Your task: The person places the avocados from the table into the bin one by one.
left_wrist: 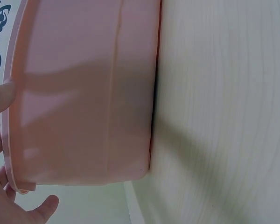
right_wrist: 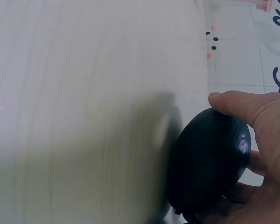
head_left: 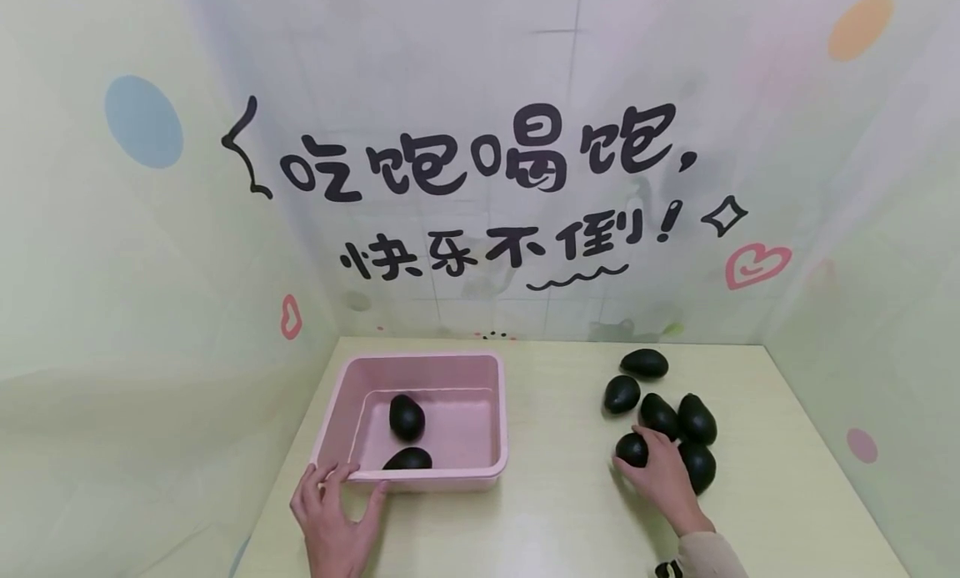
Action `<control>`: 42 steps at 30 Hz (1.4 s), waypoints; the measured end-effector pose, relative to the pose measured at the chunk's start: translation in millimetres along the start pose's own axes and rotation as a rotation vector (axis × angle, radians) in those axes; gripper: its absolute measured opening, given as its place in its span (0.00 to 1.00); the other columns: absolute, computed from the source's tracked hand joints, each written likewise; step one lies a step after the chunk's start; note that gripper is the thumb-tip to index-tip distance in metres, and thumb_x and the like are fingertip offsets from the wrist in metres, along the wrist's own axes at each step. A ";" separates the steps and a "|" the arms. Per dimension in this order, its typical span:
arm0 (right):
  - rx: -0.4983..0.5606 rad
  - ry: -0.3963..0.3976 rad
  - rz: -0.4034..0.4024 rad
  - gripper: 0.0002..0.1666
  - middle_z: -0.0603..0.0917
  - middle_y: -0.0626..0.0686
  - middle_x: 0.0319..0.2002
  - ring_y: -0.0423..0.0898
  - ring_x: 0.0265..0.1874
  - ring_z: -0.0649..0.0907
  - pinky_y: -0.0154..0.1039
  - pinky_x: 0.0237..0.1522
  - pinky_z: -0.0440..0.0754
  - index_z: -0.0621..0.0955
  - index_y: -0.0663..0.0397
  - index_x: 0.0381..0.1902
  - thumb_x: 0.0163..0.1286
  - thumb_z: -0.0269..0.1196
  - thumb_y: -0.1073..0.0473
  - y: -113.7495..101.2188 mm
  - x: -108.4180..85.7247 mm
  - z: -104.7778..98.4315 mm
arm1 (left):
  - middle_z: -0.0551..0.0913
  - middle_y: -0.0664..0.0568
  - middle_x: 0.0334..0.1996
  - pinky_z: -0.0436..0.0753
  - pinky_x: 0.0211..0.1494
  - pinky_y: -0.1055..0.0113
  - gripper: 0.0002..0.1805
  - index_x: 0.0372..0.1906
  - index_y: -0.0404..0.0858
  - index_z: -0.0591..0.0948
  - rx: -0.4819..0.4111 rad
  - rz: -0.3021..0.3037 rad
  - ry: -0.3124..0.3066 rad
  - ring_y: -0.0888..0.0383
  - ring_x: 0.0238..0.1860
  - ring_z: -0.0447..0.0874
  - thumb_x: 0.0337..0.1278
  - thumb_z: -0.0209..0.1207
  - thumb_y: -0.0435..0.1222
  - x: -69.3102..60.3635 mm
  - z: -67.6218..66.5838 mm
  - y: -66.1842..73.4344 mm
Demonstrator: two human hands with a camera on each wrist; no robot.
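Observation:
My right hand [head_left: 663, 478] grips a dark, smooth avocado [right_wrist: 207, 158] between thumb and fingers, at the near left of a group on the table. Close by lie several more avocados [head_left: 697, 419], one partly behind the hand. At the left, a pink plastic bin [head_left: 501, 411] contains two avocados [head_left: 407, 418]; its front wall hides part of the nearer one. My left hand [head_left: 337, 511] holds the bin's near left corner, fingers over the rim and thumb at the front. The left wrist view shows that hand [left_wrist: 9, 205] beside the bin's outer wall.
The pale wooden table [head_left: 555, 444] runs between the bin and the avocados. Behind it hangs a printed backdrop [head_left: 480, 77] with large black characters, and light sheets [head_left: 862, 328] flank both sides. A dark striped item [head_left: 667, 570] shows near the right sleeve.

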State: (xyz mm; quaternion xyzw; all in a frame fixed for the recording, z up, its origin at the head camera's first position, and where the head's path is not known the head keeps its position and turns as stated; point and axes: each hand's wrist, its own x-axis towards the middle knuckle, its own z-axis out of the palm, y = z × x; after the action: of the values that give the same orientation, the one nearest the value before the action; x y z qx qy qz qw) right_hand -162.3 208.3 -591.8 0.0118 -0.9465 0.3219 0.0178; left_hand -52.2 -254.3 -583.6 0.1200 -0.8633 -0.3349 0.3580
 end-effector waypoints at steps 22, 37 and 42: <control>0.023 -0.036 0.050 0.45 0.75 0.74 0.71 0.75 0.70 0.74 0.70 0.69 0.76 0.71 0.66 0.75 0.68 0.74 0.51 -0.5 -6.9 -3.9 | 0.74 0.34 0.60 0.69 0.64 0.27 0.28 0.50 0.35 0.83 -0.004 0.016 0.008 0.29 0.75 0.58 0.40 0.81 0.38 -1.1 0.2 -2.7; 0.022 -0.015 0.023 0.45 0.76 0.74 0.70 0.74 0.68 0.76 0.68 0.67 0.78 0.72 0.66 0.74 0.67 0.75 0.48 -1.1 -5.1 -5.0 | 0.74 0.34 0.61 0.69 0.66 0.25 0.29 0.51 0.35 0.83 -0.002 -0.007 -0.003 0.29 0.75 0.58 0.41 0.81 0.38 -1.8 0.2 -0.9; 0.024 -0.017 0.020 0.45 0.75 0.74 0.71 0.74 0.69 0.76 0.68 0.68 0.78 0.72 0.65 0.74 0.67 0.74 0.48 -3.2 -4.6 -7.3 | 0.74 0.34 0.61 0.69 0.65 0.23 0.29 0.51 0.35 0.83 -0.002 -0.003 -0.006 0.29 0.75 0.58 0.41 0.81 0.38 -0.7 -0.1 -1.0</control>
State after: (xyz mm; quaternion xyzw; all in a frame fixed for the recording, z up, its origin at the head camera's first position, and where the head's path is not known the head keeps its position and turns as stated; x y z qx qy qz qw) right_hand -157.5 210.2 -584.2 0.0053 -0.9428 0.3331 0.0062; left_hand -51.7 -254.8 -584.5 0.1202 -0.8638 -0.3365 0.3551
